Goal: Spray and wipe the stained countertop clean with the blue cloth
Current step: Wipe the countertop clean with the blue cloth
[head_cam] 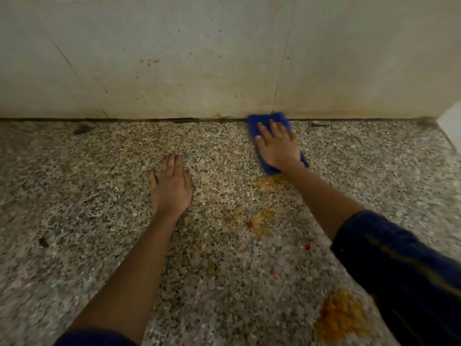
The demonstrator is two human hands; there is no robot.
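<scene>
**Right hand flat on blue cloth at back edge of speckled stone surface**

Dark blue sleeve point(409, 270) on right forearm sits nearest the lens, lower right, fabric blurred. Just beside it a thick orange-brown stain point(341, 315), blotchy, on the surface point(74, 196), which is speckled grey-pink granite-like stone, grainy pattern, flat. Small red bits point(272, 271) scattered mid-surface, plus a thinner yellow-orange smear point(262, 219) and another patch point(268, 182) just below the cloth. Left hand point(172, 188) lies palm down on bare stone, fingers straight and together, holding nothing. Right hand point(277, 146) presses flat on the blue cloth point(272, 119), fingers spread and straight, not curled round it. Cloth is folded, roughly rectangular, soft-looking, its far end touching the dark seam where surface meets wall. Wall point(199, 58) is pale smooth tile with thin joints, red specks and a yellowish tinge low down.
</scene>
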